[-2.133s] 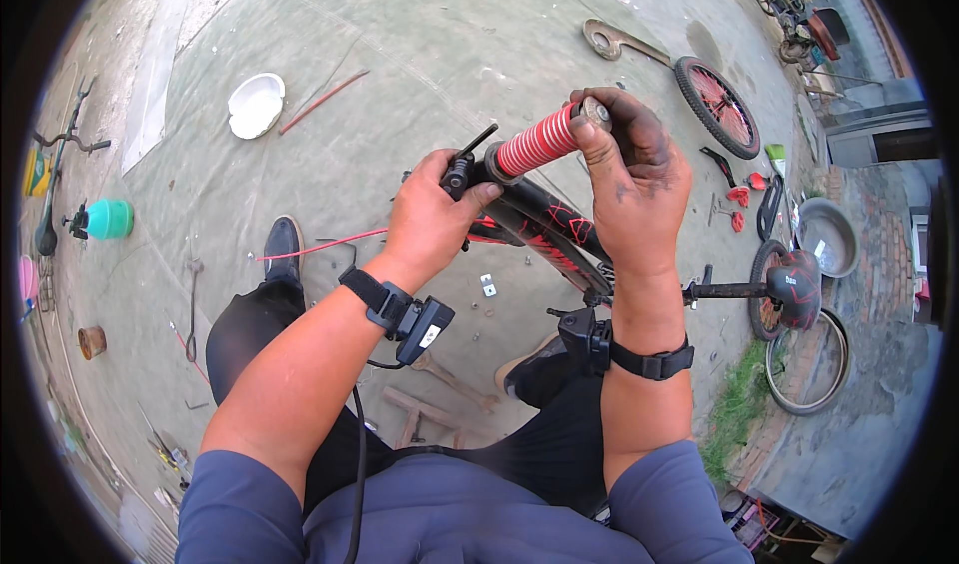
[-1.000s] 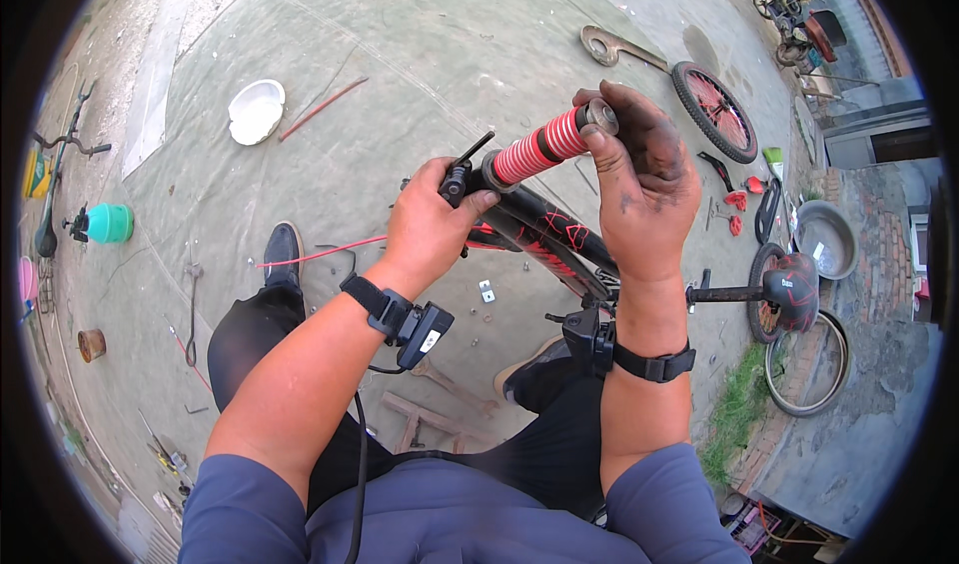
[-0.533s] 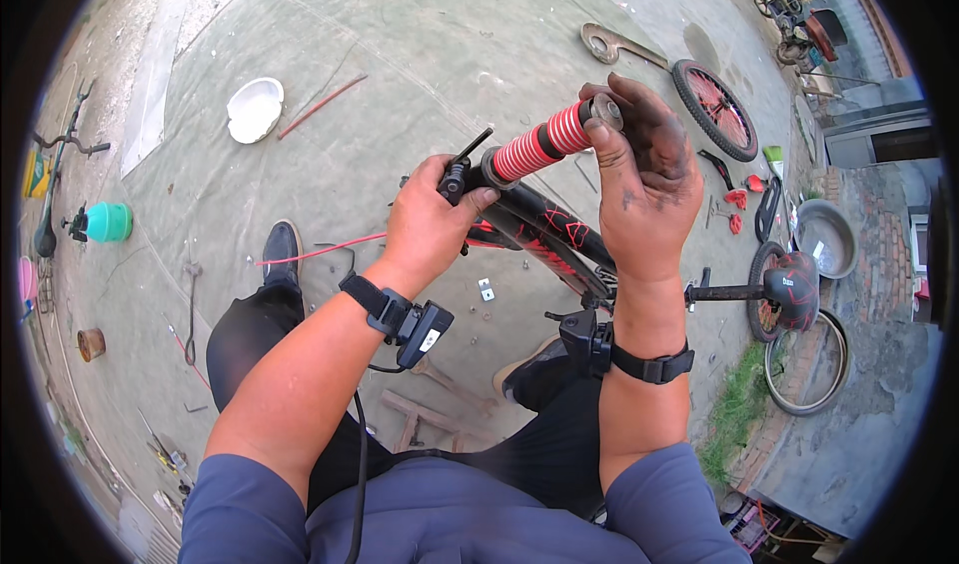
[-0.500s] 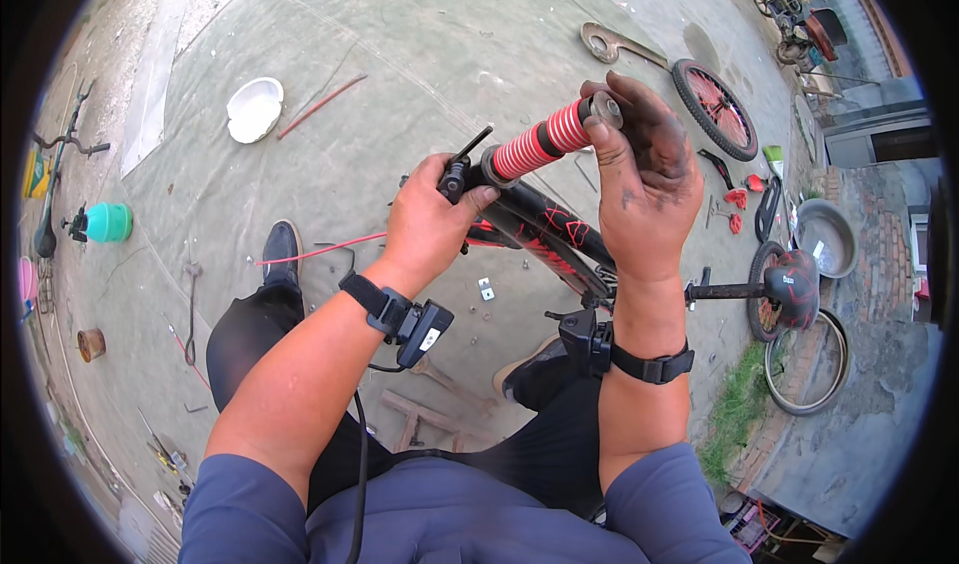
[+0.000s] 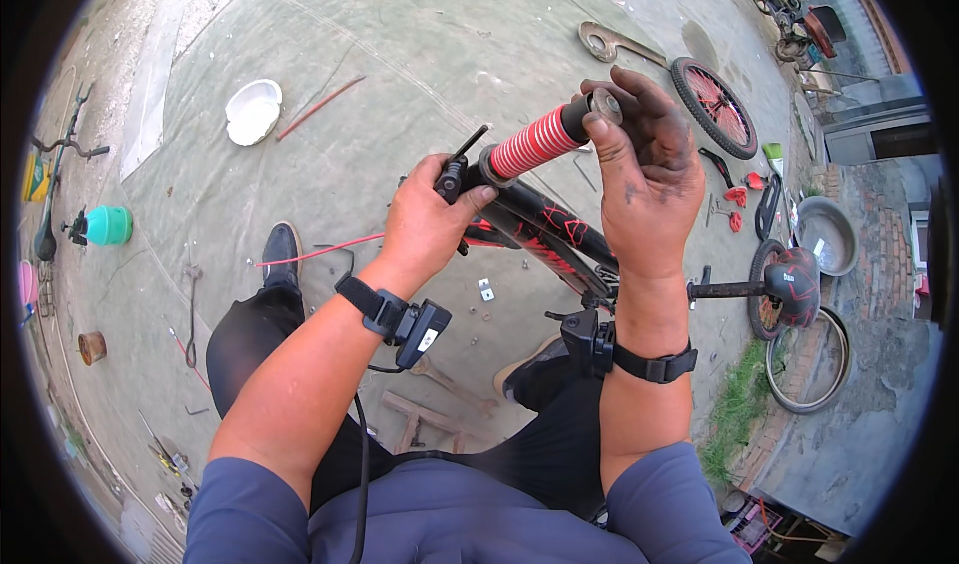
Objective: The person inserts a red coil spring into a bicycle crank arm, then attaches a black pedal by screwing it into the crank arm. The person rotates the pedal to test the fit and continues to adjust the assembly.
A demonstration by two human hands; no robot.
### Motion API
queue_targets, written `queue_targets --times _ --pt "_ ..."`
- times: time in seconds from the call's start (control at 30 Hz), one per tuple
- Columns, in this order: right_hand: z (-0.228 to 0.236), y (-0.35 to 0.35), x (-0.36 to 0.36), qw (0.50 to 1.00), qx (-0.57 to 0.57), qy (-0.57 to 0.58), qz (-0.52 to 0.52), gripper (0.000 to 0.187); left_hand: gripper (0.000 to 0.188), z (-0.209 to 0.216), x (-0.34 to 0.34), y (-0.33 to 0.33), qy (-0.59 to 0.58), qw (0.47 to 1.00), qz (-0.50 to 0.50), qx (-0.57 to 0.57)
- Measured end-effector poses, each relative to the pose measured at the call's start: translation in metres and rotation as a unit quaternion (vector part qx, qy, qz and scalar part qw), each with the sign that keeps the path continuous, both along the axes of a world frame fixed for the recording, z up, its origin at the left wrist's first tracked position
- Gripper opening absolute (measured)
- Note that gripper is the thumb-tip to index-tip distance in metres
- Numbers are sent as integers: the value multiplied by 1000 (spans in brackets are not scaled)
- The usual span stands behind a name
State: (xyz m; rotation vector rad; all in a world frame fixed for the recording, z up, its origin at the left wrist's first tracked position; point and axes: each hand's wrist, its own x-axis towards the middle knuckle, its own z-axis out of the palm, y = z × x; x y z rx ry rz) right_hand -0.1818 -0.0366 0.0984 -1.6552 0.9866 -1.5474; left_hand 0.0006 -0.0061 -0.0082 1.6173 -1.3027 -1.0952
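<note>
Plainly, the hands are well apart, joined only by the work between them, at the end of a black and red bicycle frame (image 5: 544, 219). The left hand (image 5: 425, 214) is clamped around a black fitting (image 5: 452, 177) with a thin lever (image 5: 470, 142), its thumb lying beside the metal collar (image 5: 487, 168). The right hand (image 5: 649, 179) pinches the metal end cap (image 5: 606, 106) between thumb and curled fingers, though contact on the far side is hidden. Between the 2 hands sits the red-and-white ringed cylinder (image 5: 534, 145), tilted up and to the right, its lower end at the collar, with a smooth black section (image 5: 574, 122) showing between its upper end and the cap. Whether the rings are wound coils or a ribbed sleeve, I cannot tell. The cylinder looks fairly light beside the heavier, stiff frame, so steadying its base by the fitting seems sensible. The rings probably give a little lengthwise and offer decent friction; the black section and cap may be slippery, given the dark grime (image 5: 664, 146) on the right fingers. The cap's rim looks the surest place to hold, thumb opposite fingertips.
</note>
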Motion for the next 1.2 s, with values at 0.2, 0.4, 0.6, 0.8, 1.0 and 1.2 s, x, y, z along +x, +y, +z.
queue_targets --times 0.2,0.4,0.6,0.8,1.0,1.2 --pt "2 -2 1 1000 -11 12 -8 38 54 5 2 1 19 1000 -10 14" --pt "2 -1 1 999 -20 29 -14 38 52 12 2 4 15 998 3 -59" --pt "5 2 -1 999 -3 47 -9 40 51 38 1 7 39 993 -15 -112" --pt "5 2 0 999 -4 48 -14 41 45 60 1 0 16 983 -26 -182" --pt "4 1 -2 998 -14 58 -16 42 43 65 -7 0 46 990 -27 -134" --pt "3 0 -2 999 -14 38 -3 42 43 62 -6 -2 17 995 -26 -92"
